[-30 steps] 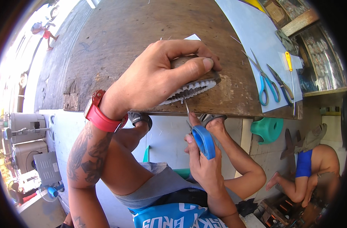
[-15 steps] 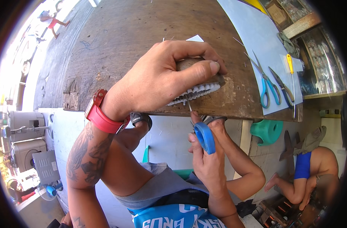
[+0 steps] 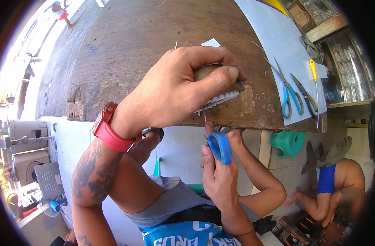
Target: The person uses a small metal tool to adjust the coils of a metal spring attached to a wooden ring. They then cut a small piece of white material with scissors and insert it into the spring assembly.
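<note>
My left hand (image 3: 183, 84), with a red watch on its wrist, is closed over a rounded brown wooden block (image 3: 208, 73) at the table's near edge. White tufts (image 3: 222, 98) line the block's lower side, like a brush. Below it, my right hand (image 3: 221, 176) is closed, with a thick blue ring (image 3: 220, 148) at its fingers. A thin pale shaft (image 3: 204, 116) runs between the right index fingertip and the tufts. Whether it joins the blue ring is hidden.
On the right, white sheeting (image 3: 263, 28) bears teal-handled scissors (image 3: 286, 88), dark-bladed cutters (image 3: 305, 94) and a yellow-handled screwdriver (image 3: 313, 69). A green stool (image 3: 288, 143) stands below the wooden table (image 3: 126, 41). Another person (image 3: 339, 180) crouches at the lower right.
My left hand and the block have tilted slightly, so less of the white tufts shows. My right hand has shifted a little left, and its thumb has moved. The distant figure has moved up.
</note>
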Tool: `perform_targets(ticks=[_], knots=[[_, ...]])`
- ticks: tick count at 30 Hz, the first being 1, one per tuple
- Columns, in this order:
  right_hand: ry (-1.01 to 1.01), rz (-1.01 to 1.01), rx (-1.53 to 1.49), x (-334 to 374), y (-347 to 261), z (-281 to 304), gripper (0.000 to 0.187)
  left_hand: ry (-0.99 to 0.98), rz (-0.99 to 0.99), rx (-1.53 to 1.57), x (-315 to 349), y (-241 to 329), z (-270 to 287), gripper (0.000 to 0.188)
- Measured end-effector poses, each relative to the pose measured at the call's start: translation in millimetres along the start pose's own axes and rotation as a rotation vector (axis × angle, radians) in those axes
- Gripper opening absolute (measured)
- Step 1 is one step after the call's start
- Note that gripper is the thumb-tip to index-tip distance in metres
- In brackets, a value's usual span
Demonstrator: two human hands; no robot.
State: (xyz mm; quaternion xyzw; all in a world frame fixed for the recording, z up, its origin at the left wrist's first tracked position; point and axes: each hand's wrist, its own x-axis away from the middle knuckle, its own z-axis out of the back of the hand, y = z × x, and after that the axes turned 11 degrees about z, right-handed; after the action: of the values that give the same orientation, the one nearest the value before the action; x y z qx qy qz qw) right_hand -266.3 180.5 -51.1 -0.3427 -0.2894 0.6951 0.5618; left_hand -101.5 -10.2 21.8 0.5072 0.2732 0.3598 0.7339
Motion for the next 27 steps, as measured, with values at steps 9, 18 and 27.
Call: perform_targets(ticks=[9,18,27], knots=[[0.03,0.027,0.0,-2,1,0,0.075,0.028,0.067,-0.01,3,7,-3,0.037],[0.065,0.091,0.059,5,10,32,0.067,0.021,0.089,-0.028,2,8,-2,0.039],[0.044,0.173,0.101,-5,24,31,0.068,0.022,0.063,-0.051,1,7,-1,0.04]])
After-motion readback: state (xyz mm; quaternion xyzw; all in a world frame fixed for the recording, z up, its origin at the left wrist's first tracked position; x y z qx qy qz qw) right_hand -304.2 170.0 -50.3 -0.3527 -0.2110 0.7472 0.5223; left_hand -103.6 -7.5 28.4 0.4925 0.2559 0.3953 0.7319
